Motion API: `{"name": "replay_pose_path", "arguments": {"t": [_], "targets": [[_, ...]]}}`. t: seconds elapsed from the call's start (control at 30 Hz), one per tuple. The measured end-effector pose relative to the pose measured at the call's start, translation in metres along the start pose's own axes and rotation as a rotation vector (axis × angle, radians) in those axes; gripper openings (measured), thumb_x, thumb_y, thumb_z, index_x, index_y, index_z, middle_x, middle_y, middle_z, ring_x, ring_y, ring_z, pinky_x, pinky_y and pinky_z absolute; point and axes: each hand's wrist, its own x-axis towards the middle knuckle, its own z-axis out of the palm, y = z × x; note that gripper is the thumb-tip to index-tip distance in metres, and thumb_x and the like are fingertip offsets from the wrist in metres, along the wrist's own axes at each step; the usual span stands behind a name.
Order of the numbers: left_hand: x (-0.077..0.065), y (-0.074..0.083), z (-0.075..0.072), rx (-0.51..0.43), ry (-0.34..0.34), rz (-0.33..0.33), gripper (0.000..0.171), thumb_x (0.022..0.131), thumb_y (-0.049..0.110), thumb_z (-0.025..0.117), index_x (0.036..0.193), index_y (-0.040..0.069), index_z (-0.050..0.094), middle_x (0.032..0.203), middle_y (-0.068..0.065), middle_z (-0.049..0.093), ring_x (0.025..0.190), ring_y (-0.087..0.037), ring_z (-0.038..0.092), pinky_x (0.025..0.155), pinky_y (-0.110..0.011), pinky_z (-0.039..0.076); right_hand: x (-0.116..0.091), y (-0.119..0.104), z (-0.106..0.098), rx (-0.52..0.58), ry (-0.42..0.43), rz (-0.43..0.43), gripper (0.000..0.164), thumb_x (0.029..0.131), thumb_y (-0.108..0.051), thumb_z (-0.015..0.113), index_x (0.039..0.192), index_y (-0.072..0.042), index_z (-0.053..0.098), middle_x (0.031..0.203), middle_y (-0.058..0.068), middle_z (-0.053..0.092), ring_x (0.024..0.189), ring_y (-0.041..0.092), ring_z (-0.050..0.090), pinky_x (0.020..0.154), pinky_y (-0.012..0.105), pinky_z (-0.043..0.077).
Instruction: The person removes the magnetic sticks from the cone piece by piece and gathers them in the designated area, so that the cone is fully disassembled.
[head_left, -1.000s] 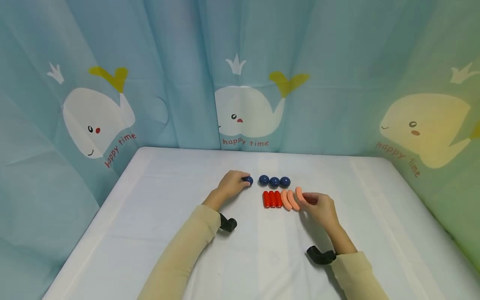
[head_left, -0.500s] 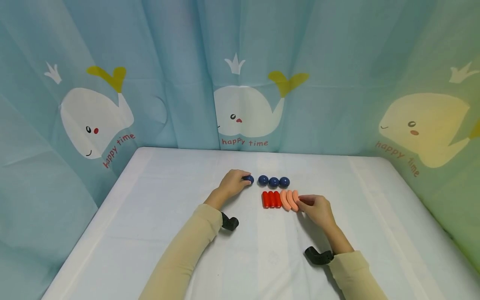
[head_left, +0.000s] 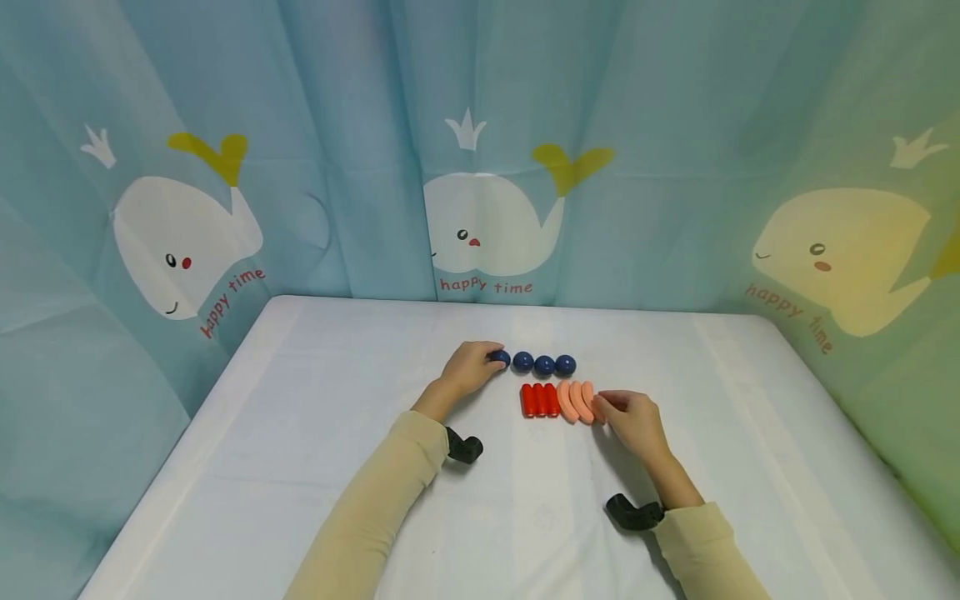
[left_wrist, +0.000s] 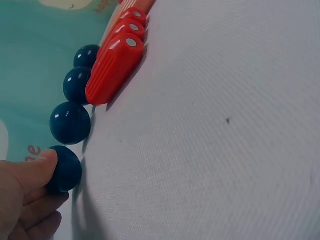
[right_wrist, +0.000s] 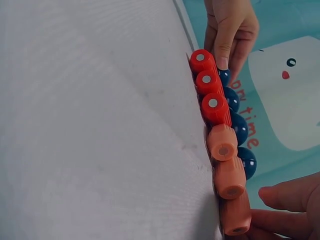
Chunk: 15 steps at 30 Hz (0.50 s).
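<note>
My left hand [head_left: 467,368] pinches a dark blue ball [left_wrist: 67,171] between thumb and fingers at the left end of a row. Beside it, several matching blue balls [head_left: 544,365] lie in line. In front of them three short red rods [head_left: 540,401] with grey end discs lie side by side. Three curved orange rods [head_left: 576,402] continue that row to the right. At its right end my right hand [head_left: 633,421] has fingers against the outermost orange rod [right_wrist: 235,215]. In the right wrist view its thumb stands apart from that rod.
A white cloth covers the table [head_left: 300,400]. Behind it hangs a blue-green curtain [head_left: 360,167] printed with whales. Black camera mounts [head_left: 633,512] sit on both wrists, close above the cloth.
My left hand has slid its blue ball right, narrowing the gap to the other balls. My right hand has brought the tilted outermost orange rod down against its neighbours, and the thumb now stands off it.
</note>
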Motion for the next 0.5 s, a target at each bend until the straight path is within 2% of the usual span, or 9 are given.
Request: {"name": "replay_pose_path", "arguments": {"t": [0.37, 0.5], "targets": [[-0.003, -0.002, -0.001, -0.030, 0.016, -0.025, 0.043, 0.089, 0.026, 0.062, 0.127, 0.007, 0.056, 0.126, -0.006, 0.055, 0.118, -0.021, 0.049, 0.100, -0.033, 0.035, 0.000, -0.002, 0.002, -0.009, 0.019, 0.000, 0.030, 0.088, -0.017, 0.059, 0.104, 0.008, 0.066, 0.092, 0.017, 0.067, 0.087, 0.028, 0.060, 0.070, 0.033, 0.047], [-0.017, -0.011, -0.012, -0.075, 0.034, -0.047, 0.044, 0.090, 0.030, 0.060, 0.128, 0.007, 0.055, 0.128, -0.008, 0.054, 0.120, -0.023, 0.047, 0.100, -0.035, 0.035, -0.004, -0.002, 0.000, -0.005, 0.013, 0.002, 0.031, 0.089, -0.017, 0.059, 0.105, 0.008, 0.065, 0.094, 0.018, 0.067, 0.089, 0.029, 0.060, 0.072, 0.035, 0.047]]}}
